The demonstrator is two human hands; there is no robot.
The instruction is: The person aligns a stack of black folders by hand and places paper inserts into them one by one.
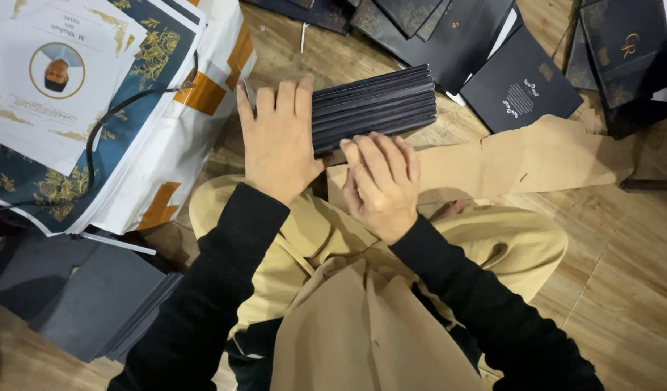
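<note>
A stack of dark cards (377, 105) is held edge-up on the wooden floor (623, 275), at about one o'clock from both hands. The left hand (279, 141) is pressed flat against the stack's left end, fingers together and extended. The right hand (380, 185) (fingers curled) is laid on the stack's near edge. Loose dark cards (521, 83) are scattered at twelve to two o'clock.
</note>
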